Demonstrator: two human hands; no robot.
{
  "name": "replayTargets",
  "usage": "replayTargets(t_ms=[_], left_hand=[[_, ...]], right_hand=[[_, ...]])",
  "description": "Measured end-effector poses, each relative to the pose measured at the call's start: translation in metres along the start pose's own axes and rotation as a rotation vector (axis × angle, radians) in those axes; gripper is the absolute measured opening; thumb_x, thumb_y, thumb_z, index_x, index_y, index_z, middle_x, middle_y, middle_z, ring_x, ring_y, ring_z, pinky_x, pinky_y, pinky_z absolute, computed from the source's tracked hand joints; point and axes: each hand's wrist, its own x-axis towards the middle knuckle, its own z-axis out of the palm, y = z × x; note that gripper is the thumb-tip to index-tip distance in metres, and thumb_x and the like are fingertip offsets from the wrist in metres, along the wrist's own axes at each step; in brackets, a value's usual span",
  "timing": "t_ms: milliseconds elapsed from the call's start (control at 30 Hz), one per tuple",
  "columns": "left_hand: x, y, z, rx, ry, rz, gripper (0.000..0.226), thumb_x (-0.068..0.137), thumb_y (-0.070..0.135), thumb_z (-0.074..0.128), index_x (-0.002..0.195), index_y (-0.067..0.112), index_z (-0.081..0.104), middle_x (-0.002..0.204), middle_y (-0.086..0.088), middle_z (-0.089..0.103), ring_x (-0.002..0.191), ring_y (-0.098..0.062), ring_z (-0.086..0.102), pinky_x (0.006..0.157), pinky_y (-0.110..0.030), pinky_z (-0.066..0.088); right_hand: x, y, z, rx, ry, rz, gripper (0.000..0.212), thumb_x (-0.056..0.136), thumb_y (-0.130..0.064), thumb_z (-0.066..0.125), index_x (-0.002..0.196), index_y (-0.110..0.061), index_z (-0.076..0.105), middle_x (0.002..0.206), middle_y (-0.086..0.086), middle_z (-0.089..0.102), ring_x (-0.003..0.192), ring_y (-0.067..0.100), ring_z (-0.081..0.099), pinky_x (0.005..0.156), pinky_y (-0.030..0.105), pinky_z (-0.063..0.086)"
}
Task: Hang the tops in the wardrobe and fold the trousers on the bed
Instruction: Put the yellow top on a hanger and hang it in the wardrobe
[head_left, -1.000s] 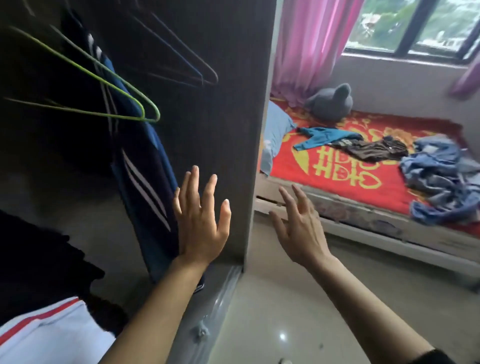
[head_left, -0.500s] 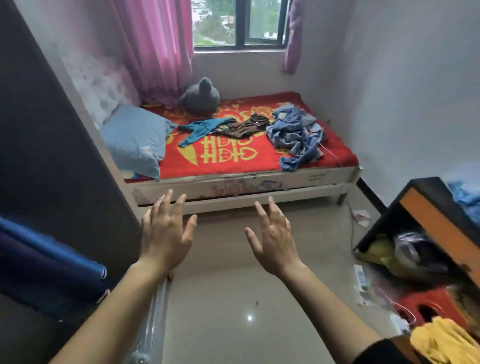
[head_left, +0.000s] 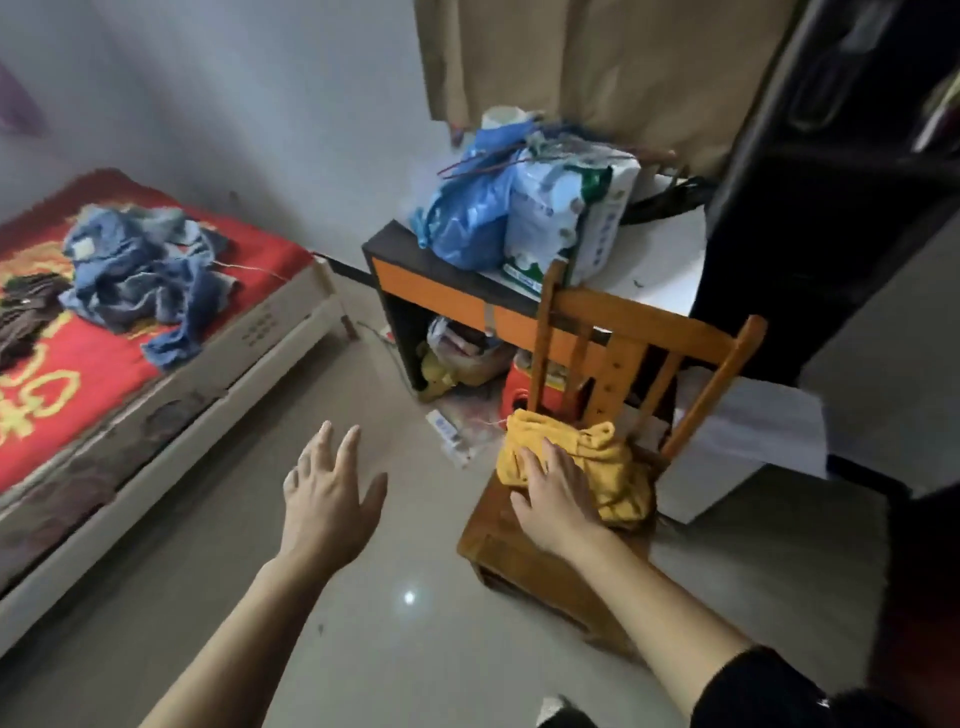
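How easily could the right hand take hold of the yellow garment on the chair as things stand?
Probably yes, easily: the right hand lies with straight fingers on the yellow garment, which sits uncovered on the wooden chair seat, nothing between them.

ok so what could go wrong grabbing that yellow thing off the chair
1. The yellow garment is bunched against the back slats of the wooden chair, so a pull could snag it.
2. Only the right hand rests on it, with the left hand apart, so part may drag onto the floor.
3. Crumpled, it may be a top or trousers; I cannot tell.
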Motion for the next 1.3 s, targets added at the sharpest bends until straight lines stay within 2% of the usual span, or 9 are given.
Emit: replayTargets(t_ms=[200,333,533,767,900,967,1067,1167,1300], left_hand=[[0.052,0.096,0.051,0.077,-0.267,0.219,0.072,0.096,0.054,0.043,0.155,0.027,0.012,0.163,-0.009,0.0,0.15,-0.03,0.007,0.119,-0.046,0.02],[0.092,0.125,0.096,0.084,-0.413,0.35,0.07,0.097,0.051,0.043,0.155,0.028,0.011,0.164,-0.005,-0.001,0.15,-0.03,0.006,0.119,-0.047,0.021],[0.159,0.151,0.196,0.116,-0.563,0.535,0.067,0.099,0.045,0.042,0.154,0.027,0.01,0.164,-0.003,0.001,0.149,-0.028,0.005,0.116,-0.048,0.022],[0.24,0.19,0.332,0.103,-0.542,0.702,0.061,0.099,0.017,0.044,0.154,0.019,0.019,0.164,-0.004,0.005,0.149,-0.028,0.007,0.116,-0.051,0.026],[0.263,0.194,0.402,0.183,-0.628,0.693,0.075,0.096,0.011,0.043,0.156,0.021,-0.001,0.165,0.001,0.0,0.151,-0.021,-0.006,0.117,-0.049,0.017],[0.257,0.186,0.427,0.243,-0.738,0.651,0.079,0.095,0.021,0.05,0.156,0.022,0.0,0.161,-0.002,0.021,0.148,-0.026,0.01,0.113,-0.048,0.024],[0.23,0.16,0.443,0.355,-0.802,0.719,0.071,0.094,0.034,0.055,0.153,0.031,0.015,0.142,-0.001,0.05,0.133,-0.03,0.031,0.103,-0.047,0.031],[0.199,0.124,0.435,0.432,-0.842,0.764,0.05,0.095,0.044,0.051,0.142,0.033,0.038,0.135,0.001,0.056,0.127,-0.027,0.038,0.098,-0.044,0.033],[0.169,0.092,0.395,0.452,-0.878,0.742,0.056,0.092,0.064,0.043,0.135,0.029,0.048,0.136,-0.004,0.049,0.127,-0.029,0.037,0.1,-0.044,0.032]], right_hand=[[-0.004,0.112,0.008,0.092,-0.086,0.322,0.059,0.1,-0.036,0.043,0.154,-0.023,0.022,0.162,0.009,0.008,0.147,0.033,0.018,0.117,0.044,0.024],[0.012,0.148,0.027,0.185,-0.118,0.45,0.059,0.103,-0.032,0.042,0.156,-0.021,0.016,0.164,0.009,-0.001,0.151,0.032,0.005,0.12,0.042,0.018],[0.069,0.176,0.073,0.33,-0.065,0.558,0.064,0.102,-0.025,0.049,0.156,-0.02,0.016,0.165,0.008,-0.001,0.152,0.029,0.008,0.119,0.038,0.023],[0.19,0.218,0.14,0.219,0.039,0.502,0.081,0.093,0.0,0.057,0.157,-0.019,0.011,0.164,-0.009,-0.007,0.125,0.034,0.052,0.091,0.045,0.056],[0.216,0.24,0.193,0.124,-0.009,0.49,0.096,0.094,-0.002,0.056,0.155,-0.031,-0.011,0.165,-0.002,0.002,0.117,0.034,0.058,0.088,0.048,0.057],[0.204,0.24,0.217,0.052,-0.109,0.563,0.086,0.095,-0.009,0.057,0.156,-0.028,0.0,0.157,0.007,0.029,0.113,0.031,0.06,0.087,0.046,0.056],[0.173,0.22,0.259,0.08,-0.156,0.521,0.048,0.095,-0.014,0.054,0.14,-0.023,0.042,0.13,0.01,0.056,0.111,0.035,0.06,0.094,0.048,0.05],[0.135,0.192,0.273,0.231,-0.246,0.578,0.02,0.097,-0.031,0.052,0.113,-0.024,0.061,0.115,0.006,0.059,0.108,0.033,0.059,0.089,0.043,0.05],[0.095,0.172,0.251,0.258,-0.225,0.644,0.032,0.097,-0.022,0.05,0.127,-0.029,0.059,0.134,0.004,0.045,0.116,0.03,0.055,0.094,0.04,0.049]])
